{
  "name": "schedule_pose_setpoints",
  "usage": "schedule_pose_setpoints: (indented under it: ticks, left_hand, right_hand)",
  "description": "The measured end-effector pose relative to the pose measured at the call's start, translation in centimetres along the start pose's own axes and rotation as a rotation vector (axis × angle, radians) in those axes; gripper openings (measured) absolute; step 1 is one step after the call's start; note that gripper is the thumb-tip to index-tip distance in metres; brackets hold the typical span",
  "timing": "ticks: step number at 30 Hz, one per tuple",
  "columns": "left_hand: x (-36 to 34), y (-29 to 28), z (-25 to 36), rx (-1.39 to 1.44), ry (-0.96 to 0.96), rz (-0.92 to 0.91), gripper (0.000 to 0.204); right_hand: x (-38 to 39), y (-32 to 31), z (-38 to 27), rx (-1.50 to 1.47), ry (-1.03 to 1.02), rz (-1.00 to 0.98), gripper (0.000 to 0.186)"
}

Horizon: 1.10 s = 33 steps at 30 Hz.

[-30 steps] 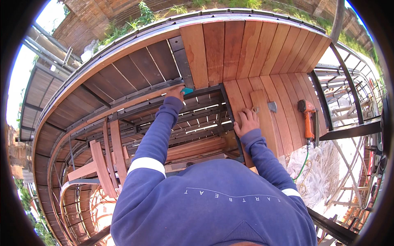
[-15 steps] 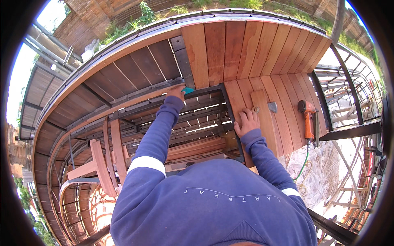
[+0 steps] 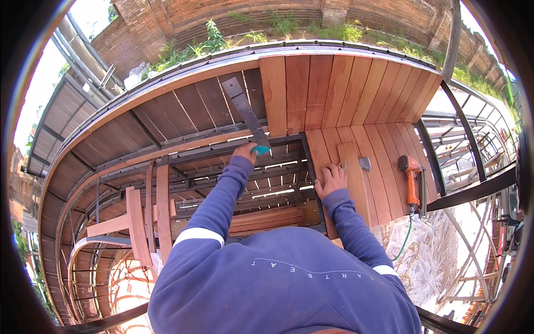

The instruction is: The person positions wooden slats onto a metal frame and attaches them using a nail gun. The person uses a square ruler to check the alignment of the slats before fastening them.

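Observation:
In my left hand (image 3: 245, 153) is the teal handle of a try square (image 3: 245, 106), its long dark metal blade slanting up and leftward over the dark backrest panels. A small hole shows at the blade's far end. The fingers are closed on the handle above the front edge of the bare frame. My right hand (image 3: 332, 181) lies with fingers spread on the reddish wooden seat slats (image 3: 389, 167), beside a loose narrow board (image 3: 356, 178). A grey wedge-shaped metal piece (image 3: 364, 163) lies just right of that board.
An orange nail gun (image 3: 411, 178) with a green hose (image 3: 404, 239) rests on the slats at right. Reddish boards line the backrest (image 3: 334, 89). The dark metal frame (image 3: 308, 167) has open gaps on the left. Loose planks (image 3: 163, 206) lean there. Beyond stands a brick wall (image 3: 239, 28).
My left hand has drawn the try square away from the edge of the last backrest board, and its blade now tilts leftward. My right hand stays on the slats. The view has shifted slightly.

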<state>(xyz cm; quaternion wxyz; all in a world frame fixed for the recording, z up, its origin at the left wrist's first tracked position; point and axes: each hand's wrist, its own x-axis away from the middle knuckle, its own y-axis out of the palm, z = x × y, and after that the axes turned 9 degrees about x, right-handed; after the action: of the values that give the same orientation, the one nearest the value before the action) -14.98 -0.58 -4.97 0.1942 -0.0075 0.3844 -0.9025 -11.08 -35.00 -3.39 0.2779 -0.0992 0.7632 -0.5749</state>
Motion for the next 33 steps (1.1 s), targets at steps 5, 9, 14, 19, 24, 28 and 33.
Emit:
schedule_pose_setpoints:
  ticks: [5, 9, 14, 19, 24, 28, 33]
  left_hand:
    - [11.2, 1.3, 5.5, 0.263, -0.031, -0.122, 0.034]
    - [17.5, 2.3, 6.6, 0.400, -0.026, -0.221, 0.034]
    - [20.6, 0.6, 7.6, 0.484, -0.028, -0.182, 0.029]
    - [22.4, -2.3, 7.6, 0.690, -0.148, -0.103, 0.021]
    - [24.7, -2.6, 4.4, 0.910, -0.092, 0.142, 0.029]
    - [25.0, -4.8, 4.9, 0.686, -0.105, 0.242, 0.019]
    - [23.2, -7.5, 3.3, 0.362, -0.072, 0.360, 0.014]
  right_hand:
    - [0.5, 0.0, 0.2, -0.001, -0.017, 0.031, 0.045]
    - [1.2, -0.5, -0.4, -0.315, -0.096, -0.016, 0.041]
    - [3.7, -5.6, -8.1, -0.924, -0.287, -0.532, 0.035]
    - [3.9, -5.3, -12.3, -0.881, -0.434, -0.467, 0.028]
    - [4.0, -6.6, -16.3, -0.969, -0.387, -0.611, 0.021]
    - [3.2, -5.1, -18.0, -0.938, -0.340, -0.644, 0.022]
    - [1.9, -4.6, -20.3, -1.236, 0.097, -0.837, 0.037]
